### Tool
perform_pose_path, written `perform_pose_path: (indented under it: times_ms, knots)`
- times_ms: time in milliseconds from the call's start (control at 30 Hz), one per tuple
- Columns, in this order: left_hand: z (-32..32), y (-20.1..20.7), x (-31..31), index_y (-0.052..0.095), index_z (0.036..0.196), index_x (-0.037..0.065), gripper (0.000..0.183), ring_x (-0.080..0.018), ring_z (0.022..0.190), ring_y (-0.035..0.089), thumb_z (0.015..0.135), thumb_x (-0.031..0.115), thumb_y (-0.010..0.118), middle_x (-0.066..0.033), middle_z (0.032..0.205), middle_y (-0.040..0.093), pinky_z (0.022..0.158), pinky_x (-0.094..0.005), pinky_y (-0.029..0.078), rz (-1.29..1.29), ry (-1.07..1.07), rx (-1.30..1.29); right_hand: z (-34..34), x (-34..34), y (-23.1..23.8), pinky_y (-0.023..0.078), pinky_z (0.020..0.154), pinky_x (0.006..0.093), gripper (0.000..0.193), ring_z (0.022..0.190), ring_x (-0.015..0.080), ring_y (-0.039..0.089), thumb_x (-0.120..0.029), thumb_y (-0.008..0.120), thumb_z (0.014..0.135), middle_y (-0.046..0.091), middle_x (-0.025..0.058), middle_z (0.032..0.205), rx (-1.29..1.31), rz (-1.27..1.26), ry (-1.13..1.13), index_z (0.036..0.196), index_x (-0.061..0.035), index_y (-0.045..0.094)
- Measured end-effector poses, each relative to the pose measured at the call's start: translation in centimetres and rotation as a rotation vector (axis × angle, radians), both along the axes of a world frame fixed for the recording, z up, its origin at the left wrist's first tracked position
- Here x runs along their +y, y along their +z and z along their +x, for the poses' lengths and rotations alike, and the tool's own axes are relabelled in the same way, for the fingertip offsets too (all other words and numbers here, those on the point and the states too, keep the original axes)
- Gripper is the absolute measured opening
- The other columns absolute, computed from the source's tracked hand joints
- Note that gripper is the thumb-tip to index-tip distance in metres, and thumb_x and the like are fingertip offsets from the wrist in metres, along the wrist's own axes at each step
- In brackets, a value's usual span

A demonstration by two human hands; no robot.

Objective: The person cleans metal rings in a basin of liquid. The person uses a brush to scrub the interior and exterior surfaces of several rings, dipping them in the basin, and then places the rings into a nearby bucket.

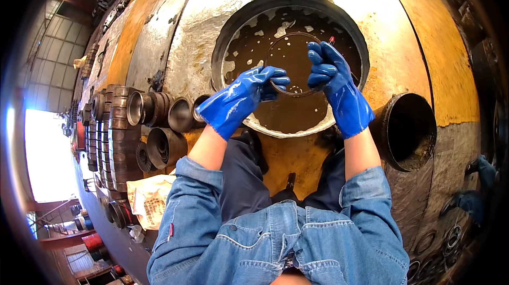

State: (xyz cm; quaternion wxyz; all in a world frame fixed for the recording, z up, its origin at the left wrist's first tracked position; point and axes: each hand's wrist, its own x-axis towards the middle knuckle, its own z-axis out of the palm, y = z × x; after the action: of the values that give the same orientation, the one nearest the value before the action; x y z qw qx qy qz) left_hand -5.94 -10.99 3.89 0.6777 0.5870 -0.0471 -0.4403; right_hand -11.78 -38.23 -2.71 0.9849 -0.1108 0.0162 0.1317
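Note:
A thin, dark ring [290, 94] is held up over a wide round tub [225, 33] of murky brown liquid [289, 112] with pale foam patches. My left hand [244, 96], in a long blue rubber glove, pinches the ring's left side. On the opposite side, my right hand [339, 86], gloved the same way, has its fingers curled around the ring's edge. A small red-tipped object [332, 40] sticks up beyond the right fingertips; its kind and whether that hand grips it are unclear.
An open cylindrical container [379, 134] lies to the tub's right. Several metal cylinders and cup-shaped parts [180, 115] are stacked at the left, beside a crumpled printed bag [151, 200]. Loose rings [453, 237] lie at the lower right. Worn metal plates [201, 35] surround the tub.

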Motion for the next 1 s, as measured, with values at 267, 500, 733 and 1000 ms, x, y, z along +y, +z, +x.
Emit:
perform_pose_path:
  times_ms: [267, 500, 733, 1000]
  knots:
    - [0.8, 4.0, 6.1, 0.072, 0.128, 0.0, 0.048, -0.0151, 0.1, 0.072, 0.106, 0.043, 0.065, -0.0088, 0.111, 0.079, 0.083, -0.028, 0.053, 0.171, -0.036, -0.437, -2.1, 5.6, 5.2, 0.055, 0.085, 0.0298, 0.044, 0.091, 0.0126, 0.069, -0.04, 0.064, 0.108, 0.076, 0.0069, 0.111, 0.181, -1.134, -0.363, 0.13, -0.0019, 0.069]
    - [0.6, 1.9, 21.6, 0.07, 0.13, 0.002, 0.041, -0.0181, 0.103, 0.073, 0.108, 0.035, 0.059, -0.0106, 0.118, 0.079, 0.09, -0.0318, 0.054, 0.359, 0.423, -0.304, -1.9, 7.5, 3.3, 0.049, 0.105, 0.0329, 0.056, 0.111, 0.0193, 0.069, -0.043, 0.069, 0.104, 0.072, 0.0107, 0.122, 0.123, -1.097, -0.362, 0.137, 0.0022, 0.064]
    - [-1.6, -13.2, 42.3, 0.067, 0.137, 0.014, 0.038, -0.0217, 0.114, 0.074, 0.111, 0.033, 0.048, -0.0081, 0.134, 0.075, 0.089, -0.0335, 0.055, 0.401, 0.926, -0.012, -0.7, 10.1, -0.4, 0.055, 0.089, 0.0299, 0.04, 0.093, 0.0136, 0.07, -0.033, 0.071, 0.105, 0.075, 0.009, 0.115, 0.178, -1.177, -0.122, 0.129, -0.0013, 0.07]
    - [-2.5, -22.2, 36.7, 0.056, 0.15, 0.009, 0.046, -0.027, 0.128, 0.069, 0.115, 0.035, 0.043, -0.0098, 0.146, 0.068, 0.098, -0.0344, 0.054, 0.309, 1.043, 0.207, -0.8, 11.8, 0.3, 0.056, 0.091, 0.0321, 0.047, 0.097, 0.0184, 0.071, -0.034, 0.069, 0.104, 0.075, 0.0117, 0.117, 0.246, -1.484, 0.009, 0.133, 0.0022, 0.069]
